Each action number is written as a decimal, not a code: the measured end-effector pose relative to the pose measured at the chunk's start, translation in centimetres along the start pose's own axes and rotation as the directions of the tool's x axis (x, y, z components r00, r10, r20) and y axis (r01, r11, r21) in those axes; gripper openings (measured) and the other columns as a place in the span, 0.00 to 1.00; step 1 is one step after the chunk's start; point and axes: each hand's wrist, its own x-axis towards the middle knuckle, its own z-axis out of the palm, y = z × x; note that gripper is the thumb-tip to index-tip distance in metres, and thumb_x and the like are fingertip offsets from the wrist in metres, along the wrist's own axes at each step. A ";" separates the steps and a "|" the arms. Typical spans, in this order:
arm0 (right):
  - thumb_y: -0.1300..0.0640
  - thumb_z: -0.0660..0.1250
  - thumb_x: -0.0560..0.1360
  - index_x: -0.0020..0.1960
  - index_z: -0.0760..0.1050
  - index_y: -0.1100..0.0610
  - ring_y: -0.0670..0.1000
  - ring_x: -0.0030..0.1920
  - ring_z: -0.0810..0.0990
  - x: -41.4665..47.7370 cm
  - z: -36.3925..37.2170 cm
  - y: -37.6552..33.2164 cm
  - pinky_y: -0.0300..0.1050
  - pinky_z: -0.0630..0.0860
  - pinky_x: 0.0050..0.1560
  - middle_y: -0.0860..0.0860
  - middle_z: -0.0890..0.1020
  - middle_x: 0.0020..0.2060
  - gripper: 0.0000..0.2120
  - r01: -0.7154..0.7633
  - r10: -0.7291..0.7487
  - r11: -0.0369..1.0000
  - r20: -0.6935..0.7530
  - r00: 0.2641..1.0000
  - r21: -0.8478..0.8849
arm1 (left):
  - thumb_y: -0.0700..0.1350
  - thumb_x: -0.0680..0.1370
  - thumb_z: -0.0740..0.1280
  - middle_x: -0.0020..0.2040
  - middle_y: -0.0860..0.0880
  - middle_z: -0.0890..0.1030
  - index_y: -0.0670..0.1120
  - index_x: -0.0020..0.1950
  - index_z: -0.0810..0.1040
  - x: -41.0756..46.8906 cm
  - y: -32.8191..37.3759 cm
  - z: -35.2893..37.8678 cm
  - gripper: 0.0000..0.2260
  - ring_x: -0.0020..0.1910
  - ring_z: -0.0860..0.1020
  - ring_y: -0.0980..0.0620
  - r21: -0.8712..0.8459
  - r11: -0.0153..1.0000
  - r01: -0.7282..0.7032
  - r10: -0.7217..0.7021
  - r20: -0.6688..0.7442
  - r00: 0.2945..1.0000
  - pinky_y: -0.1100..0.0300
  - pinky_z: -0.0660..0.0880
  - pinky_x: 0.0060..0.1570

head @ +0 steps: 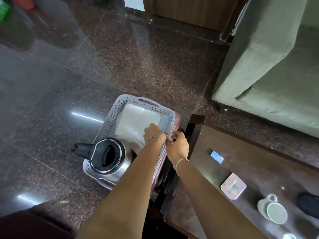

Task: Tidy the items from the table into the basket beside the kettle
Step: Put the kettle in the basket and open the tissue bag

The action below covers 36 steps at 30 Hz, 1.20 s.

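Both hands reach into the basket (110, 125); left hand (153, 132) and right hand (178, 145) pinch a clear bag (138, 123), kettle (107, 155) just left.

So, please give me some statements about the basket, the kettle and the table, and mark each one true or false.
1. The kettle stands at the near end of the basket. True.
2. Both hands are over the table. False: the left hand and the right hand are at the basket's rim.
3. A mug is on the table. True.
4. The kettle's lid is orange. False: it is black.
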 end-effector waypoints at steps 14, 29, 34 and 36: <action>0.61 0.67 0.70 0.46 0.75 0.52 0.48 0.40 0.78 0.7 0.4 -0.2 0.38 0.71 0.41 0.43 0.78 0.37 0.06 0.002 -0.001 0.999 0.017 1.000 -0.049 | 0.39 0.78 0.60 0.63 0.40 0.73 0.40 0.63 0.67 0.2 0.1 -1.1 0.14 0.64 0.72 0.39 0.025 0.999 0.031 -0.028 -0.104 0.994 0.48 0.71 0.59; 0.61 0.67 0.71 0.48 0.75 0.55 0.51 0.42 0.79 0.1 0.2 -0.8 0.41 0.73 0.43 0.47 0.79 0.39 0.06 -0.009 0.007 0.996 -0.020 1.000 -0.089 | 0.36 0.78 0.57 0.59 0.39 0.77 0.41 0.60 0.70 -0.3 -1.2 -3.9 0.11 0.58 0.75 0.39 -0.224 0.973 -0.051 -0.001 -0.227 0.974 0.52 0.71 0.54; 0.60 0.66 0.71 0.51 0.77 0.57 0.53 0.43 0.80 0.2 0.5 -0.7 0.44 0.77 0.47 0.50 0.82 0.41 0.09 -0.017 0.011 0.992 -0.048 0.999 -0.127 | 0.35 0.78 0.58 0.58 0.39 0.78 0.40 0.59 0.71 -0.5 -1.3 -4.7 0.10 0.57 0.76 0.38 -0.250 0.963 -0.099 0.030 -0.267 0.963 0.53 0.70 0.51; 0.61 0.66 0.71 0.50 0.77 0.57 0.53 0.43 0.80 0.2 0.6 -0.6 0.44 0.77 0.47 0.51 0.82 0.41 0.08 -0.017 0.010 0.992 -0.058 0.998 -0.123 | 0.35 0.78 0.58 0.57 0.39 0.78 0.40 0.59 0.71 -0.6 -1.3 -4.9 0.11 0.57 0.76 0.39 -0.259 0.959 -0.114 0.040 -0.275 0.961 0.54 0.69 0.49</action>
